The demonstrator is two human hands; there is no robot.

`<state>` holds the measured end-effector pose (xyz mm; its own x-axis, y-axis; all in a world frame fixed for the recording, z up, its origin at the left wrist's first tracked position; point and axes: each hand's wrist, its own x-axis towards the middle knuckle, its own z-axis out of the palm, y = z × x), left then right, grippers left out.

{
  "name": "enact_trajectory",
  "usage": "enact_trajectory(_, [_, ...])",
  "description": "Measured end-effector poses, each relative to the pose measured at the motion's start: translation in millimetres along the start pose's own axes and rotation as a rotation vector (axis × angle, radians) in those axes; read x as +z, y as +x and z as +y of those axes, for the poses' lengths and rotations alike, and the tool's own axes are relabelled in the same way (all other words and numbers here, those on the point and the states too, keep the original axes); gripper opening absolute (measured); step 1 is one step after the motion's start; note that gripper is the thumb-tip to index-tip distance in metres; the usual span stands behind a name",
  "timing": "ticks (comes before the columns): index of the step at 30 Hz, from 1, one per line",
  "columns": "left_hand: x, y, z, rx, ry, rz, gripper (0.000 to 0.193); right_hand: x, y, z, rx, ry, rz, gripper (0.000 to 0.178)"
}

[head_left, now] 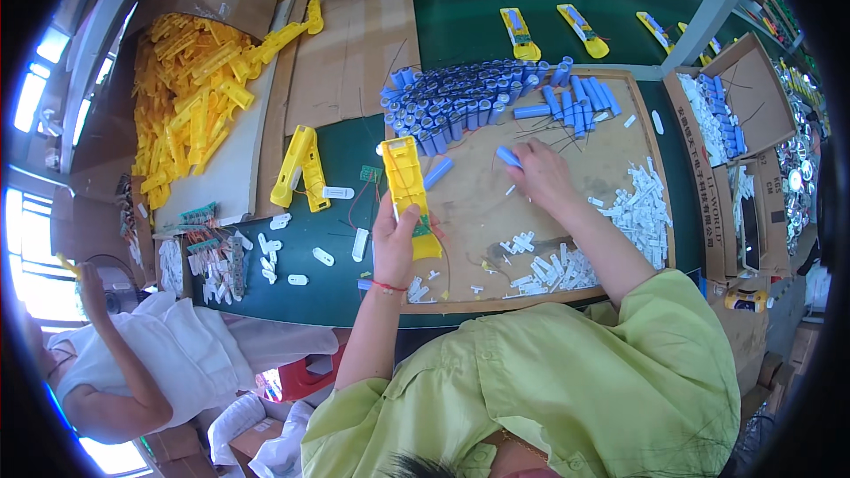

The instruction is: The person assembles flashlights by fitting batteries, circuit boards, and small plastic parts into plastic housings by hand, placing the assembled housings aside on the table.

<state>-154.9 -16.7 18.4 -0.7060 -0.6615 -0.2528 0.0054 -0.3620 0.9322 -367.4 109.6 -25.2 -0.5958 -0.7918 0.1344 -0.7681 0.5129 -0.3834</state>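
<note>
My left hand (394,237) is closed around the lower part of a yellow plastic housing (405,173), held upright at the left edge of the wooden tray (469,212). A small green circuit board (422,226) with thin wires sits in the housing near my thumb. Over the tray's middle, my right hand (542,175) pinches a blue cylindrical battery (507,156) by one end. Another loose battery (437,172) lies between the two hands. Behind them stands a dense cluster of blue batteries (460,97) with dark wires sticking out.
White plastic pieces (637,212) are heaped at the tray's right. Yellow housings (190,88) spill from a carton at left; a pair (303,168) lies closer. A cardboard box (722,115) stands at right. More filled housings (583,31) lie beyond. A person in white (159,354) sits at left.
</note>
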Motion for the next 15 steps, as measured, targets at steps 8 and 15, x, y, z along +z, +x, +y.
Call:
enact_trajectory(8, [2.1,-8.0,4.1,0.022,-0.005,0.007,0.032,-65.4,-1.6,-77.2,-0.301,0.809,0.020,0.024])
enact_trajectory(15, [0.0,-17.9,2.7,0.119,0.124,-0.009,0.032,-51.3,6.4,-103.1,-0.113,1.163,-0.277,0.036])
